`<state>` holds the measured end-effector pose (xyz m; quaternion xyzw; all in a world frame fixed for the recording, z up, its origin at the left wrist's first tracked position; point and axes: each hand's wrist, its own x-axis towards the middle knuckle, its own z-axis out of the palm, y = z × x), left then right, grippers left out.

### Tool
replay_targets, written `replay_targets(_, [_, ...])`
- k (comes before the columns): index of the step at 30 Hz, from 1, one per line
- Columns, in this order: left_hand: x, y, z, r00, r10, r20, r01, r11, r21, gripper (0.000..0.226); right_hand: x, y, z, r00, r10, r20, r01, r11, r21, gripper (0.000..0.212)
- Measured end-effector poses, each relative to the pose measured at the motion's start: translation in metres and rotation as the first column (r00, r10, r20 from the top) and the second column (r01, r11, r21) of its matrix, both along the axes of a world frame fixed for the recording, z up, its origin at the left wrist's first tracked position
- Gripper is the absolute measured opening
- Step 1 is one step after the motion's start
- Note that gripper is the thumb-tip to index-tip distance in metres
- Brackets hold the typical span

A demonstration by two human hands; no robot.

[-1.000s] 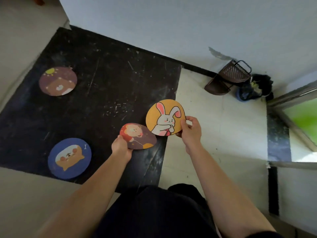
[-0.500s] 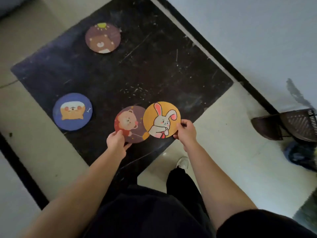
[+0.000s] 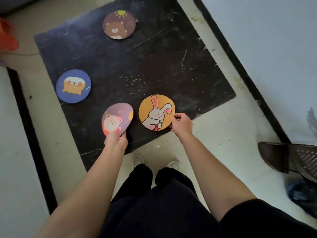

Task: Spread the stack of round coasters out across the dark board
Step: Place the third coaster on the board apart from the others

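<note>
A scratched dark board (image 3: 154, 66) lies flat on the floor. Two round coasters rest on it: a brown bear coaster (image 3: 119, 24) at the far edge and a blue dog coaster (image 3: 73, 86) at the left. My left hand (image 3: 116, 140) pinches the near rim of a purple bear coaster (image 3: 116, 118), held tilted just above the board's near part. My right hand (image 3: 181, 124) grips the right edge of an orange rabbit coaster (image 3: 156, 112), held beside the purple one without touching it.
Pale floor tiles surround the board, with a black strip (image 3: 29, 126) at the left and another along the white wall (image 3: 257, 40) at the right. A brown dustpan (image 3: 291, 158) and dark cloth (image 3: 301, 194) lie at the right. My white shoes (image 3: 173, 164) stand at the board's near corner.
The two held coasters have come apart and no longer overlap. The view has swung, so the board now sits more centred and both shoes show.
</note>
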<state>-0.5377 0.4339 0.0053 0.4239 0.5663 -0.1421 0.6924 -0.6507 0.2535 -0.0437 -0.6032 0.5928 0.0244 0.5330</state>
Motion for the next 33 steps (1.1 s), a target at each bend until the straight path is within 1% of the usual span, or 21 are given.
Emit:
replay_targets(2, [0.002,-0.004,-0.001,0.997,0.082,-0.004,-0.082,0.995,-0.062,0.05,0.0,0.0,0.0,0.995,0.094,-0.042,-0.096,0.995,-0.033,0.021])
replay_targets(3, [0.004,-0.004,-0.003,0.995,0.097,0.004,-0.096,0.992,-0.078,0.049,0.0,0.0,0.0,0.989,0.134,-0.069,-0.137,0.989,-0.046,0.022])
replay_targets(4, [0.005,-0.005,-0.004,0.997,0.076,0.014,-0.074,0.992,-0.098,0.047,0.0,-0.001,0.001,0.98,0.172,-0.097,-0.178,0.982,-0.057,0.023])
replay_targets(5, [0.005,-0.006,-0.005,1.0,0.001,0.026,0.002,0.993,-0.117,0.044,-0.001,-0.002,0.002,0.969,0.213,-0.122,-0.222,0.973,-0.068,0.024])
replay_targets(6, [0.005,-0.008,-0.008,0.992,-0.118,0.039,0.122,0.985,-0.121,0.041,-0.001,-0.004,0.002,0.956,0.253,-0.15,-0.268,0.96,-0.084,0.026])
replay_targets(8, [0.005,-0.012,-0.014,0.938,-0.346,0.025,0.347,0.934,-0.084,0.032,0.0,-0.009,0.005,0.935,0.285,-0.21,-0.316,0.939,-0.137,0.032])
replay_targets(9, [0.007,-0.015,-0.015,0.907,-0.421,-0.002,0.42,0.906,-0.05,0.027,0.002,-0.012,0.006,0.933,0.276,-0.231,-0.316,0.935,-0.159,0.036])
replay_targets(11, [0.011,-0.019,-0.019,0.861,-0.506,-0.049,0.507,0.862,0.015,0.012,0.005,-0.018,0.008,0.928,0.282,-0.245,-0.327,0.931,-0.165,0.045])
replay_targets(12, [0.013,-0.021,-0.021,0.841,-0.538,-0.054,0.54,0.841,0.032,0.008,0.007,-0.02,0.008,0.924,0.3,-0.235,-0.34,0.928,-0.152,0.049])
replay_targets(15, [0.015,-0.029,-0.026,0.787,-0.616,-0.05,0.618,0.784,0.062,0.011,0.016,-0.024,0.009,0.893,0.396,-0.214,-0.426,0.897,-0.118,0.054])
replay_targets(17, [0.011,-0.033,-0.029,0.769,-0.639,-0.034,0.639,0.766,0.067,0.018,0.021,-0.024,0.01,0.859,0.459,-0.228,-0.493,0.862,-0.121,0.049])
replay_targets(20, [0.008,-0.035,-0.031,0.77,-0.637,-0.04,0.638,0.767,0.076,0.032,0.022,-0.022,0.01,0.851,0.47,-0.236,-0.507,0.852,-0.129,0.042])
replay_targets(26, [0.003,-0.033,-0.036,0.778,-0.623,-0.082,0.629,0.771,0.105,0.034,0.017,-0.013,0.013,0.859,0.449,-0.246,-0.484,0.868,-0.108,0.041])
replay_targets(28, [0.005,-0.034,-0.035,0.784,-0.609,-0.116,0.62,0.771,0.145,0.033,0.018,-0.015,0.016,0.856,0.451,-0.254,-0.486,0.868,-0.098,0.04])
replay_targets(30, [0.013,-0.037,-0.032,0.802,-0.58,-0.142,0.597,0.773,0.216,0.037,0.022,-0.018,0.022,0.856,0.447,-0.259,-0.482,0.872,-0.089,0.039])
replay_targets(32, [0.021,-0.04,-0.027,0.825,-0.547,-0.139,0.562,0.773,0.296,0.044,0.029,-0.024,0.028,0.872,0.422,-0.247,-0.455,0.886,-0.094,0.039])
replay_targets(33, [0.026,-0.042,-0.023,0.837,-0.532,-0.125,0.542,0.776,0.322,0.044,0.033,-0.028,0.031,0.885,0.405,-0.231,-0.436,0.894,-0.101,0.039])
